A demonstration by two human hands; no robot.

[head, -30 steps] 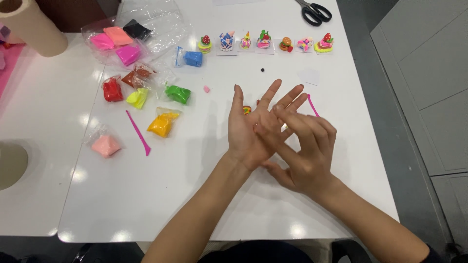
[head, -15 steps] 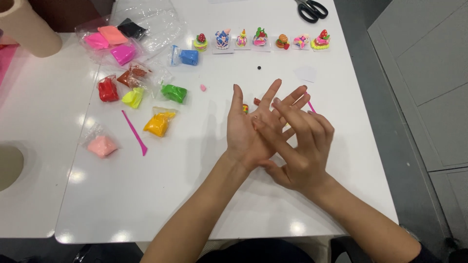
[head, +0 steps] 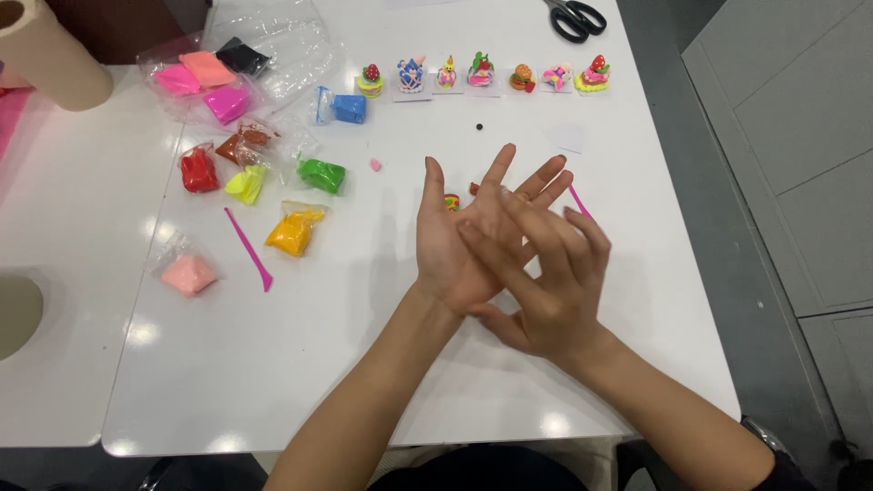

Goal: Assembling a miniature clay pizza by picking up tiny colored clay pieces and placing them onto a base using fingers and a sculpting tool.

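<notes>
The left hand (head: pixel 459 245) is held flat and open, palm up, above the white tabletop (head: pixel 364 364); the right hand (head: pixel 546 282) is laid across it, fingers spread. Whether anything is pressed between them cannot be told. A small multicoloured clay piece (head: pixel 452 201) is seen just beyond the left fingertips.

the left hand (head: pixel 459 245) is held palm up over the white table (head: pixel 273 364), fingers spread, and the right hand (head: pixel 546 282) lies flat across it, palm pressed to palm. whatever sits between the palms is hidden. far of the hands stands a row of small clay figures (head: pixel 482 75), with scissors (head: pixel 575 18) beyond. to the left lie bags of coloured clay (head: pixel 293 229) and a pink stick (head: pixel 248 247).
</notes>
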